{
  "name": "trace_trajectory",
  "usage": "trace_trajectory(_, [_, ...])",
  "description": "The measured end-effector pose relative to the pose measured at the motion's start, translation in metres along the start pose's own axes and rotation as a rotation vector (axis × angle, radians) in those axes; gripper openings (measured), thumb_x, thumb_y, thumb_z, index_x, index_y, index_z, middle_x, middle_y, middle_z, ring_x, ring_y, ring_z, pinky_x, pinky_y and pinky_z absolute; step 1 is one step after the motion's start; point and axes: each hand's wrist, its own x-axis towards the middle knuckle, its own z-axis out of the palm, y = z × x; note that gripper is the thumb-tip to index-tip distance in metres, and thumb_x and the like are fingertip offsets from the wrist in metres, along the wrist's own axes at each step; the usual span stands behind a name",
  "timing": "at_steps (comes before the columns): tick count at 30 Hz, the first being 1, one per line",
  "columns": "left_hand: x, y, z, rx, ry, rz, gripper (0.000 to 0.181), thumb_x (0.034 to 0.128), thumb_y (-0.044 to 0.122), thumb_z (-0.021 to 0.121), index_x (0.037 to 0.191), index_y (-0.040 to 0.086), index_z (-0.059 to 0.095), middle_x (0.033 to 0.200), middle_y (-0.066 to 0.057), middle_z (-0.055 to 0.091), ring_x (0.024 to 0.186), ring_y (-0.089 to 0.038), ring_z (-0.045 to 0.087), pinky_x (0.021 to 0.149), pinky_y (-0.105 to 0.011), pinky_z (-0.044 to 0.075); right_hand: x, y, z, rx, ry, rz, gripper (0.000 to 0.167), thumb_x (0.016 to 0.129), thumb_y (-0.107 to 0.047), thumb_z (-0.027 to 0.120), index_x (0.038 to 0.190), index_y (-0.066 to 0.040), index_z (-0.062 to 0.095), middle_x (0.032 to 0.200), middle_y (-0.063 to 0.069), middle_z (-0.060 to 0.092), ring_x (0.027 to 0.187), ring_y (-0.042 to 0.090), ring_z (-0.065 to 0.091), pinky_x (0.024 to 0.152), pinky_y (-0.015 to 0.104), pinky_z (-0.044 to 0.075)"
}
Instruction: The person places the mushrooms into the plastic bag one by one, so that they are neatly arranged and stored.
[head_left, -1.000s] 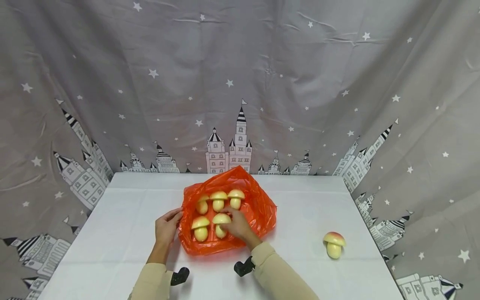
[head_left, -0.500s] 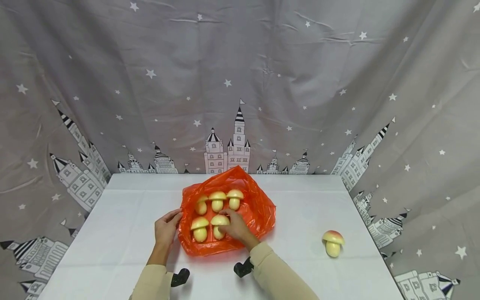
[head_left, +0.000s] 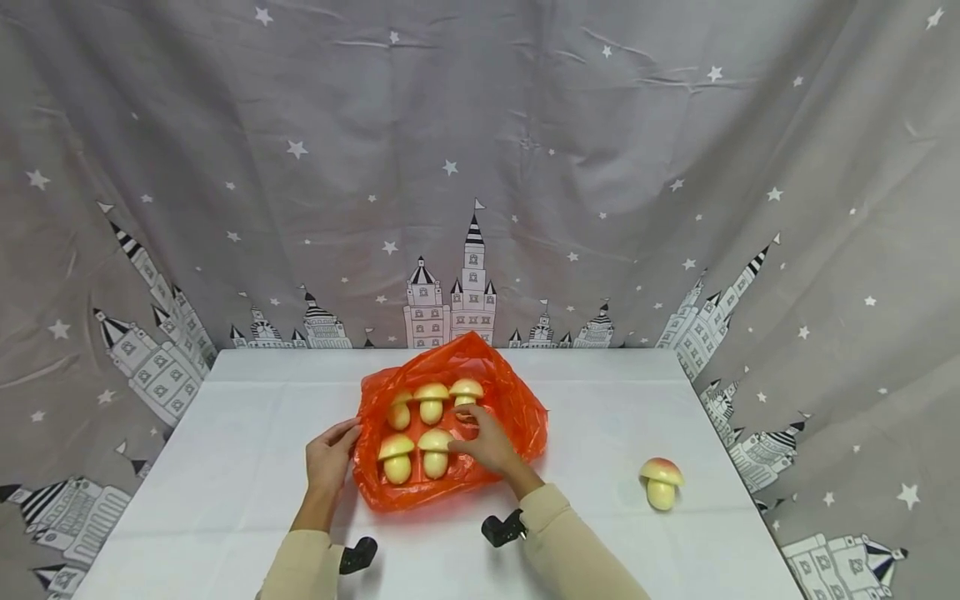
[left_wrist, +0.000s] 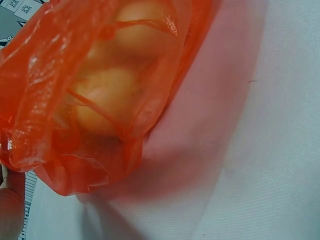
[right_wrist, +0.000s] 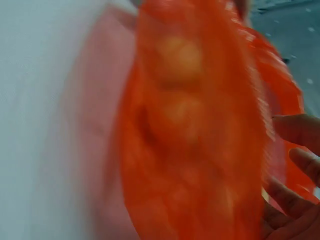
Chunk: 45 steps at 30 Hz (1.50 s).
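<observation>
A red plastic bag [head_left: 517, 417] lies with its mouth open on the table. Inside it several toy mushrooms, pale yellow, are laid in two rows; one mushroom [head_left: 435, 454] is in the near row beside another mushroom [head_left: 396, 458]. At the bag's left rim my left hand [head_left: 328, 460] pinches the plastic, with a finger [left_wrist: 11, 212] just showing in the left wrist view. My right hand [head_left: 491, 442] hovers over the bag's right part, fingers spread and holding nothing, just right of the near-row mushroom. Through the film in the right wrist view, mushroom shapes are blurred.
Another mushroom [head_left: 662, 483] with a reddish cap stands alone on the white table [head_left: 600, 400], well right of the bag. A grey curtain [head_left: 525, 167] printed with castles and stars hangs behind the table.
My right hand has let go of the near-row mushroom and moved right, its fingers spreading. That mushroom stays in the bag. The left hand keeps its place on the rim.
</observation>
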Motion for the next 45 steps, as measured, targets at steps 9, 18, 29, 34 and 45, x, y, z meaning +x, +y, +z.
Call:
trace_trajectory(9, [-0.001,-0.002,-0.002,0.029,-0.004,-0.027,0.037,0.0979,0.022,0.057,0.126,-0.003,0.06,0.126,-0.019,0.056,0.081,0.006,0.057,0.073,-0.006,0.048,-0.017,-0.004,-0.041,0.164,0.088,-0.065,0.049,0.085,0.001,0.07,0.129,0.004,0.05,0.128,0.025,0.053,0.119,0.044,0.05,0.099,0.056,0.042])
trace_trajectory(18, [-0.002,0.0,-0.003,0.041,-0.002,-0.02,0.038,0.098,0.022,0.057,0.126,-0.003,0.059,0.127,-0.021,0.056,0.081,0.007,0.056,0.073,-0.006,0.047,-0.046,-0.024,-0.082,0.189,0.2,-0.048,0.047,0.086,0.003,0.067,0.129,0.01,0.049,0.124,0.032,0.054,0.115,0.048,0.052,0.095,0.049,0.049])
trace_trajectory(29, [-0.002,-0.001,-0.003,0.004,0.006,0.002,0.038,0.096,0.017,0.06,0.125,-0.008,0.059,0.101,0.001,0.064,0.08,0.006,0.058,0.073,-0.008,0.049,-0.069,0.017,-0.118,0.075,0.448,-0.028,0.045,0.083,0.004,0.071,0.125,0.007,0.054,0.126,0.026,0.055,0.116,0.041,0.052,0.099,0.052,0.043])
trace_trajectory(34, [-0.002,0.0,-0.001,0.015,0.014,0.003,0.037,0.0959,0.017,0.061,0.124,-0.007,0.06,0.101,0.002,0.064,0.08,0.007,0.058,0.073,-0.008,0.049,-0.083,0.045,-0.135,-0.021,0.559,-0.068,0.045,0.08,0.004,0.073,0.122,0.007,0.057,0.122,0.024,0.058,0.114,0.038,0.052,0.097,0.049,0.042])
trace_trajectory(45, [-0.001,0.005,0.0,0.005,-0.023,-0.014,0.038,0.0968,0.018,0.059,0.126,-0.006,0.058,0.107,-0.001,0.062,0.082,0.005,0.059,0.075,-0.009,0.049,-0.11,0.089,-0.171,-0.182,0.656,-0.003,0.045,0.077,-0.002,0.077,0.119,0.002,0.06,0.123,0.023,0.058,0.115,0.037,0.049,0.099,0.046,0.035])
